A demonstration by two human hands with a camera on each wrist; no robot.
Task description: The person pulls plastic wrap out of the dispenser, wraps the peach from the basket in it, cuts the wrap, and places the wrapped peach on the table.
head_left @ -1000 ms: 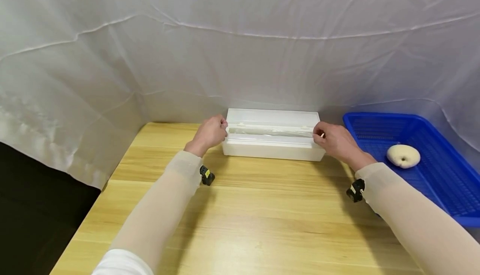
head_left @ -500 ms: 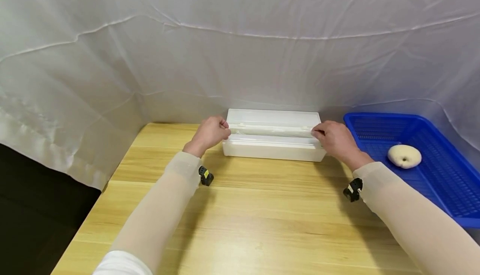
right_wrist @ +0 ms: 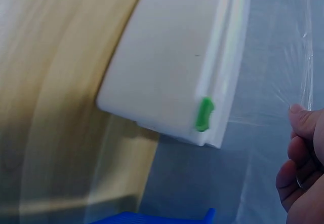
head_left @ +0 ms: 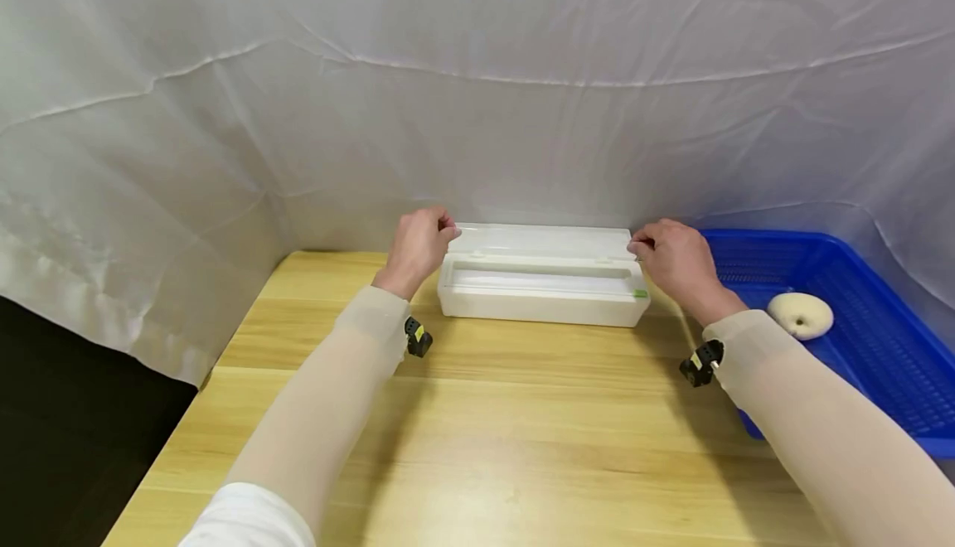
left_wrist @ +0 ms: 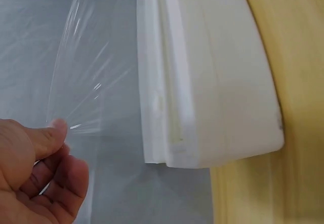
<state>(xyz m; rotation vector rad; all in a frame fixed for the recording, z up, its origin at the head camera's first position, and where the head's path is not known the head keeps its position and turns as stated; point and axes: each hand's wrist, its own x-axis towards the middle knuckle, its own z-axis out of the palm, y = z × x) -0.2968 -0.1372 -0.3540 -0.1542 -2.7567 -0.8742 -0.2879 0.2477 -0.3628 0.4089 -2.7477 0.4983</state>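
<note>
A long white cling film dispenser (head_left: 545, 307) stands at the back of the table, its lid (head_left: 545, 239) raised behind it. Clear cling film (left_wrist: 93, 82) stretches above it between my two hands. The left hand (head_left: 419, 249) pinches one corner of the film between thumb and fingers, beside the dispenser's left end. At the other end, my right hand (head_left: 675, 269) pinches the opposite corner the same way. A small green slider (right_wrist: 204, 115) sits at the dispenser's right end. In the head view the film itself is barely visible.
To the right, a blue plastic basket (head_left: 895, 365) holds a round pale fruit or bun-like thing (head_left: 801, 316) with a dimple. Grey-white cloth (head_left: 477, 133) hangs close behind the wooden table (head_left: 515, 439). The table's left edge borders a dark area.
Both hands have risen from the dispenser's opening with the cling film pinched between them, drawing it up and out. The green slider and inner slot now show.
</note>
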